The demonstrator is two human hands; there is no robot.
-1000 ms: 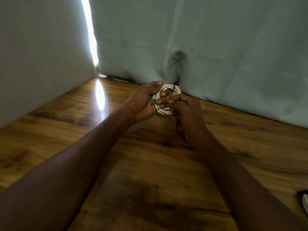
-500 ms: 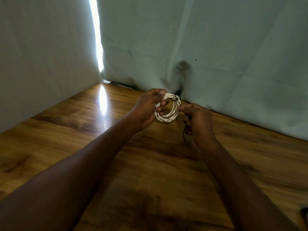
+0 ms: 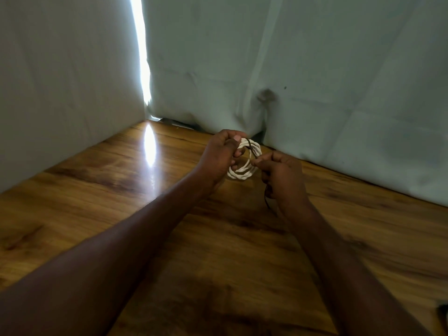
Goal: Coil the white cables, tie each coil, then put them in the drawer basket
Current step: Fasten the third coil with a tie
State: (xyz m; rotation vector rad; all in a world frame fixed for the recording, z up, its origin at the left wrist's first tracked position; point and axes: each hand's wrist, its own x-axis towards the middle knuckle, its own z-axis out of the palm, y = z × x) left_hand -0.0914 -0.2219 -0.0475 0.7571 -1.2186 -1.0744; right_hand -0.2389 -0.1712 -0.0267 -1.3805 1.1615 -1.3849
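A small white cable coil (image 3: 244, 171) is held up above the wooden table (image 3: 121, 197), near the far curtain. My left hand (image 3: 219, 157) grips the coil's left side, thumb and fingers curled round its strands. A thin dark tie (image 3: 252, 150) crosses the coil's top right. My right hand (image 3: 282, 177) pinches that tie just right of the coil, and its loose end hangs down below the hand (image 3: 267, 200). The drawer basket is out of view.
Pale cloth curtains (image 3: 339, 81) close off the back and left of the table, with a bright gap of light (image 3: 143, 57) at the corner. A dark object (image 3: 444, 312) shows at the lower right edge.
My right hand has drawn away from the coil to the right, pulling the dark tie taut. The left hand keeps hold of the coil. The view has shifted slightly.
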